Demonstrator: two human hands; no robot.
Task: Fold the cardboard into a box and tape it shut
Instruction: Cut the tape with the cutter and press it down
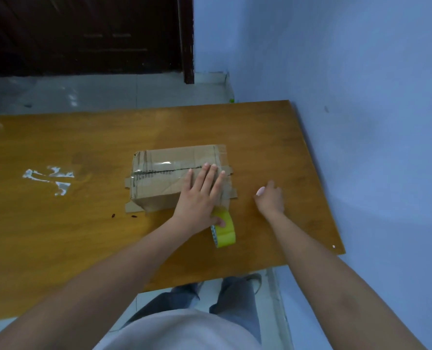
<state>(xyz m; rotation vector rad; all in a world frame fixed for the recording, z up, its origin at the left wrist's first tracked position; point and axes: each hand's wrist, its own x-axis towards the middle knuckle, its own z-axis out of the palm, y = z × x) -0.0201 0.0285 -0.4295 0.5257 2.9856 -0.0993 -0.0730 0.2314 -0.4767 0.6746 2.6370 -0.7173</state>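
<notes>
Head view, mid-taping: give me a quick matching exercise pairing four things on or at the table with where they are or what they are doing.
Things:
1. left hand
2. right hand
3. tape roll
4. torn tape scraps

States:
A. stuck to the table far left of the box
B. fingers flat, pressing on the box top
C. yellow, standing on edge by the box's near right corner
D. resting on the bare table right of the box

Pairs: 1-B, 2-D, 3-C, 4-A
</notes>
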